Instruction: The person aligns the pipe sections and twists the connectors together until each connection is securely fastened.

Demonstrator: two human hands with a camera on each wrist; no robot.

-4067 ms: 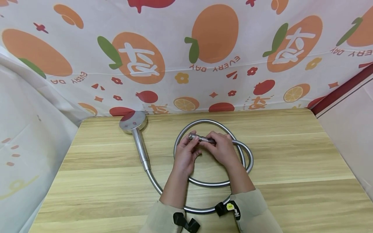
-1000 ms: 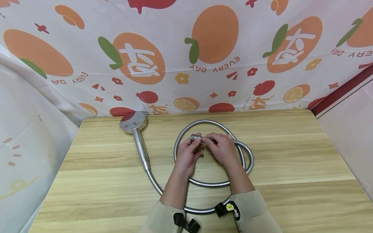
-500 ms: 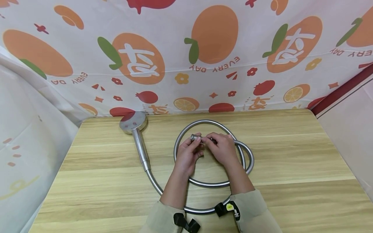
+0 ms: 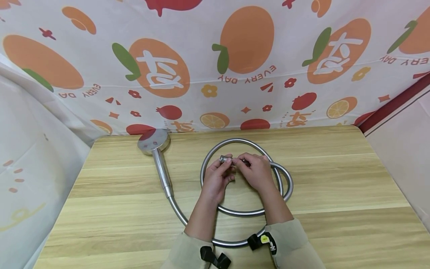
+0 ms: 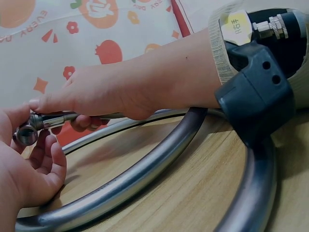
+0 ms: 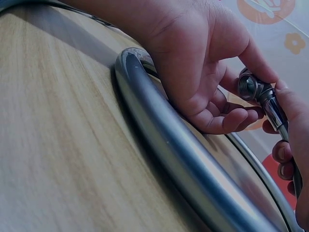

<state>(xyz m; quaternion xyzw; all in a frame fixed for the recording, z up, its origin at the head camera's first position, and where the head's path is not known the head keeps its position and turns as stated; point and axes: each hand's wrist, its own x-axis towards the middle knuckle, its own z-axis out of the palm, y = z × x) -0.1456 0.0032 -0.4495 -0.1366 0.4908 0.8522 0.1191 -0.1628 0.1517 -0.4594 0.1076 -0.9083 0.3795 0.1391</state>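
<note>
In the head view my left hand (image 4: 215, 181) pinches the metal nut (image 4: 223, 158) at the free end of a silver shower hose (image 4: 242, 213). Close beside it, my right hand (image 4: 256, 170) holds the narrow collar just behind that nut, its fingertips near the left thumb. The nut's threaded opening (image 5: 27, 135) shows in the left wrist view. From the right wrist, the shiny collar (image 6: 274, 112) appears between the two hands. The other hose end joins a round chrome shower head (image 4: 153, 141), lying at the table's back left.
The hose loops lie under and around both forearms on the wooden table (image 4: 336, 186). A white fruit-print cloth (image 4: 201, 56) hangs along the back edge. Pale cloth (image 4: 33, 168) also covers the left side. Black devices (image 4: 215, 257) are strapped to both sleeves.
Compared with about four seconds ago, my right fingers sit closer to my left thumb and cover more of the collar. Over the last second both hands stay nearly in place.
</note>
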